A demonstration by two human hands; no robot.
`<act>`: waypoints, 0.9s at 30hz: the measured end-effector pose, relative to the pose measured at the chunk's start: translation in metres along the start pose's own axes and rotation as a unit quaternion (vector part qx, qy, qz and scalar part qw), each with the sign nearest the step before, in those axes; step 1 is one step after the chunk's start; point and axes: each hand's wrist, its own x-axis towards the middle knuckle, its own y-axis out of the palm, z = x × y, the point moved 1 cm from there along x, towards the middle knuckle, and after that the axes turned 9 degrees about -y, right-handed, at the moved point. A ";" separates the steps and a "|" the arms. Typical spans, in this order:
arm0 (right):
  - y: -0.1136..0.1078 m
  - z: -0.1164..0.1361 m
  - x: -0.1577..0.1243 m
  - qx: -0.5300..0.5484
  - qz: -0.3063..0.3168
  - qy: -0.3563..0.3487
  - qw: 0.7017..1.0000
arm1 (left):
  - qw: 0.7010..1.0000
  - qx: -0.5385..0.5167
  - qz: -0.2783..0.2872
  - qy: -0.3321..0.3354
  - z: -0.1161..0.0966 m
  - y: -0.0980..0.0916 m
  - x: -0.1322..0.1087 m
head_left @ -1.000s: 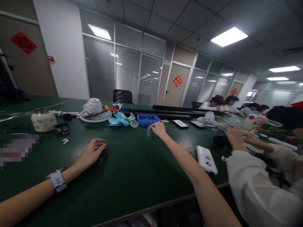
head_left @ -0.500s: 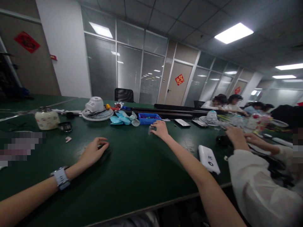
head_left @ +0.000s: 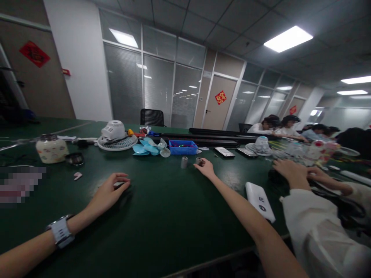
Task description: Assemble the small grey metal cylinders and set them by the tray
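On the green table, my left hand (head_left: 111,193) rests with curled fingers apart from the thumb, and I see nothing held in it. A small grey metal cylinder (head_left: 184,162) stands upright by itself in front of the blue basket (head_left: 183,151). Just right of it, my right hand (head_left: 206,169) has its thumb and fingertips around a second small cylinder (head_left: 198,160), partly covered by the fingers. Light blue fan blades (head_left: 147,146) lie left of the basket.
A white fan body (head_left: 113,130) on its grille, a patterned jar (head_left: 52,149), a black cup (head_left: 74,158) and a pink piece (head_left: 77,176) are at left. A white box (head_left: 260,202) lies at right, near a co-worker's hands (head_left: 292,173). Long black bars (head_left: 203,139) lie behind.
My right hand has moved right, off the first cylinder, which now stands free, and is around the second one. My left hand has shifted slightly left and down in view.
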 end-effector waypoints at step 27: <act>0.067 0.199 -0.092 0.023 0.120 -0.185 0.975 | 0.975 -0.059 0.087 0.197 -0.074 0.019 -0.014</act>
